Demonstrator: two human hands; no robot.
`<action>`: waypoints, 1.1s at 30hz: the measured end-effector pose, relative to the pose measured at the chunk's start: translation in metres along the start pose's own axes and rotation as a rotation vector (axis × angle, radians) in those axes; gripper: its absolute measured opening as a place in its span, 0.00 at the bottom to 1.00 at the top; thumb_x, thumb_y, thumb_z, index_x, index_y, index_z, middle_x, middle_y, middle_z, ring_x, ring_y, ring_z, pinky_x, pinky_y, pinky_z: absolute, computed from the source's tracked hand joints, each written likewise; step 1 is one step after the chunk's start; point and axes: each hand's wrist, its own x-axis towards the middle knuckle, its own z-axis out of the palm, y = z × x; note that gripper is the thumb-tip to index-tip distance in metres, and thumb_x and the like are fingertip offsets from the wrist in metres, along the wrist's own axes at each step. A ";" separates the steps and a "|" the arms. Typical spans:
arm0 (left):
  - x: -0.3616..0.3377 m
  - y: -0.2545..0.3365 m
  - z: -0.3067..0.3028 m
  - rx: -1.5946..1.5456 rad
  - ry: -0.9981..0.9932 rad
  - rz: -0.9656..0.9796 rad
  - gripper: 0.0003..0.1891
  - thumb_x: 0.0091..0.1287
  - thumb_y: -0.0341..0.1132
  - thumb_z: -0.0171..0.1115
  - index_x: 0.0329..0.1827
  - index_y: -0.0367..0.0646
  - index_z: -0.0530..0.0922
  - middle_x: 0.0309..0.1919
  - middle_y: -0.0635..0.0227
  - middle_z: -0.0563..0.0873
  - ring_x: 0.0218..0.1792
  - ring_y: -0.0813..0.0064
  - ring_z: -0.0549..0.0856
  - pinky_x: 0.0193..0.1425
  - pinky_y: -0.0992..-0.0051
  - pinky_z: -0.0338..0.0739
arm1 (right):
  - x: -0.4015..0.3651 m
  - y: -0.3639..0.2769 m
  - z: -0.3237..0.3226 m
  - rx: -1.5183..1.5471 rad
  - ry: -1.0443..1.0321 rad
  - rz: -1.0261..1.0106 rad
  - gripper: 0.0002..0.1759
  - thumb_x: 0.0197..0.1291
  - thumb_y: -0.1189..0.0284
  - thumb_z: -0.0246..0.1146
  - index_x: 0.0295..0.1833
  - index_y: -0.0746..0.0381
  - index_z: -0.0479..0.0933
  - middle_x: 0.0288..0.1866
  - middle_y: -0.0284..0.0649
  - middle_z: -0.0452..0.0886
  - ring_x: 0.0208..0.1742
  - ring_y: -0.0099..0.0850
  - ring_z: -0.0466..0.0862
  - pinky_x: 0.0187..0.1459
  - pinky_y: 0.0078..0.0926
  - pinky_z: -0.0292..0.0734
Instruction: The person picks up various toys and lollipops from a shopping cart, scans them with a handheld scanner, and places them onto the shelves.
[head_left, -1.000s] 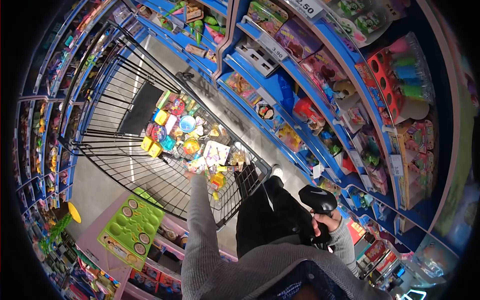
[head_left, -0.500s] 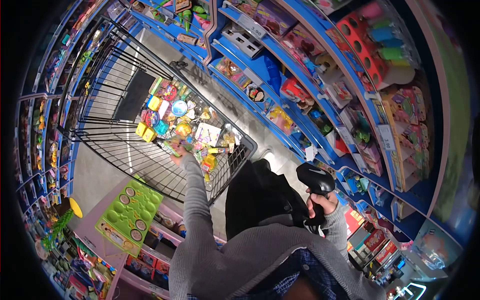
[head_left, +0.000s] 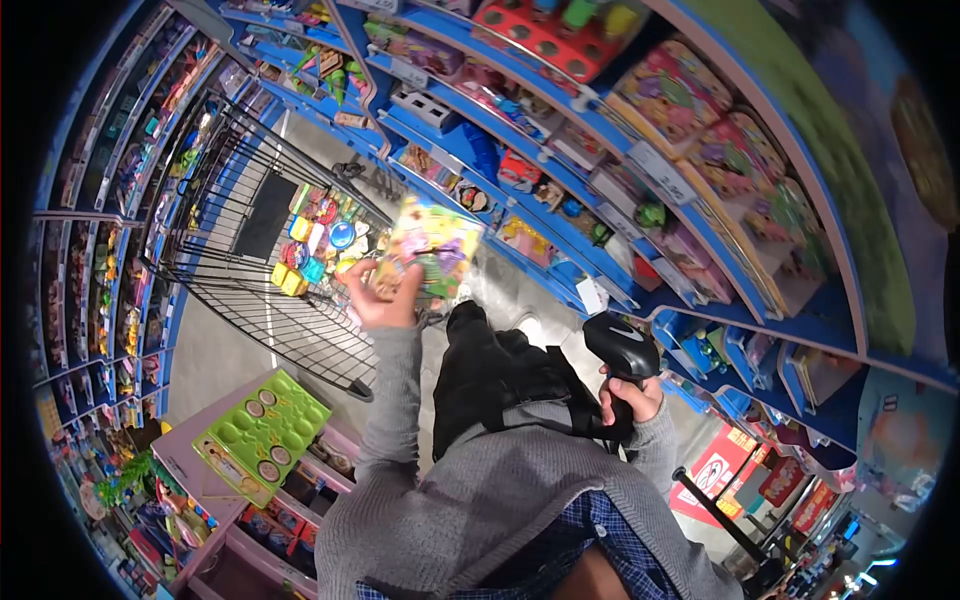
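My left hand [head_left: 388, 298] is raised over the near end of the shopping cart, fingers closed on the edge of a flat, brightly printed toy package [head_left: 437, 243]. The print is pink, green, yellow and purple, too blurred to read. Lower on the right, my right hand [head_left: 632, 396] wraps round the grip of a black barcode scanner [head_left: 620, 347], its head pointing up and away from me. Behind the package, a mixed pile of small toys [head_left: 322, 238] lies in the wire shopping cart [head_left: 262, 318]. The package covers part of that pile.
Blue shelves [head_left: 540, 255] packed with toys run along the right, with price tags on their edges. More stocked shelves [head_left: 85, 290] stand on the left. A green moulded tray [head_left: 262, 425] rests on a pink display stand [head_left: 175, 460] at lower left. Grey floor [head_left: 215, 375] shows beside the cart.
My left hand has come up from among the toys in the cart, now with the flat package in it. My view has shifted, and my right hand keeps hold of the scanner.
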 end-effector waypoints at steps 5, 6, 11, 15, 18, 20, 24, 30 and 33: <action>-0.041 -0.007 0.047 -0.177 -0.213 -0.274 0.21 0.52 0.28 0.64 0.44 0.40 0.61 0.35 0.60 0.77 0.34 0.77 0.77 0.37 0.79 0.73 | -0.042 0.006 -0.036 0.031 0.068 -0.180 0.19 0.48 0.71 0.56 0.43 0.70 0.63 0.15 0.45 0.70 0.08 0.31 0.69 0.12 0.24 0.67; -0.047 -0.002 0.057 -0.190 -0.293 -0.385 0.21 0.54 0.31 0.63 0.45 0.39 0.61 0.36 0.59 0.77 0.35 0.77 0.77 0.38 0.79 0.74 | -0.048 0.008 -0.043 0.043 0.072 -0.198 0.19 0.48 0.71 0.56 0.43 0.70 0.63 0.15 0.45 0.70 0.08 0.31 0.69 0.12 0.24 0.67; -0.072 0.000 0.089 -0.407 -0.527 -0.457 0.18 0.59 0.32 0.57 0.47 0.38 0.60 0.38 0.58 0.77 0.37 0.75 0.78 0.40 0.77 0.74 | -0.073 0.017 -0.064 0.154 0.147 -0.294 0.19 0.48 0.70 0.56 0.43 0.71 0.62 0.15 0.44 0.70 0.09 0.30 0.69 0.13 0.24 0.68; -0.062 0.012 0.099 -0.482 -0.722 -0.598 0.21 0.54 0.24 0.56 0.49 0.38 0.60 0.39 0.58 0.77 0.37 0.73 0.78 0.42 0.76 0.73 | -0.080 0.022 -0.072 0.207 0.135 -0.341 0.19 0.48 0.70 0.56 0.42 0.71 0.63 0.16 0.44 0.70 0.09 0.30 0.70 0.13 0.24 0.68; -0.056 0.023 0.107 -0.482 -0.812 -0.523 0.23 0.49 0.18 0.52 0.49 0.37 0.60 0.39 0.58 0.77 0.38 0.72 0.78 0.43 0.75 0.73 | -0.081 0.018 -0.072 0.191 0.129 -0.369 0.19 0.48 0.70 0.57 0.42 0.71 0.63 0.16 0.44 0.70 0.10 0.29 0.70 0.13 0.24 0.68; -0.053 0.032 0.113 -0.433 -0.940 -0.464 0.24 0.48 0.18 0.54 0.49 0.36 0.60 0.41 0.58 0.77 0.40 0.73 0.78 0.43 0.75 0.73 | -0.082 0.017 -0.072 0.179 0.131 -0.386 0.19 0.48 0.70 0.57 0.42 0.71 0.63 0.16 0.44 0.70 0.10 0.29 0.70 0.13 0.24 0.68; -0.050 0.046 0.124 -0.457 -1.055 -0.448 0.23 0.44 0.18 0.57 0.46 0.36 0.64 0.40 0.61 0.77 0.43 0.74 0.76 0.46 0.76 0.71 | -0.080 0.006 -0.072 0.143 0.105 -0.414 0.20 0.47 0.69 0.57 0.43 0.70 0.64 0.16 0.44 0.70 0.10 0.30 0.70 0.14 0.24 0.68; -0.038 0.059 0.151 -0.581 -1.366 0.188 0.07 0.41 0.23 0.62 0.21 0.43 0.73 0.30 0.64 0.78 0.38 0.67 0.75 0.52 0.65 0.64 | -0.067 -0.011 -0.074 0.158 0.026 -0.423 0.20 0.47 0.68 0.58 0.43 0.70 0.64 0.16 0.44 0.70 0.10 0.30 0.70 0.14 0.24 0.68; -0.045 0.078 0.160 -0.515 -1.407 0.283 0.07 0.44 0.28 0.63 0.13 0.46 0.74 0.40 0.59 0.73 0.51 0.59 0.69 0.53 0.61 0.64 | -0.067 -0.019 -0.073 0.177 -0.005 -0.427 0.20 0.47 0.69 0.59 0.43 0.69 0.65 0.16 0.44 0.70 0.11 0.30 0.70 0.14 0.24 0.68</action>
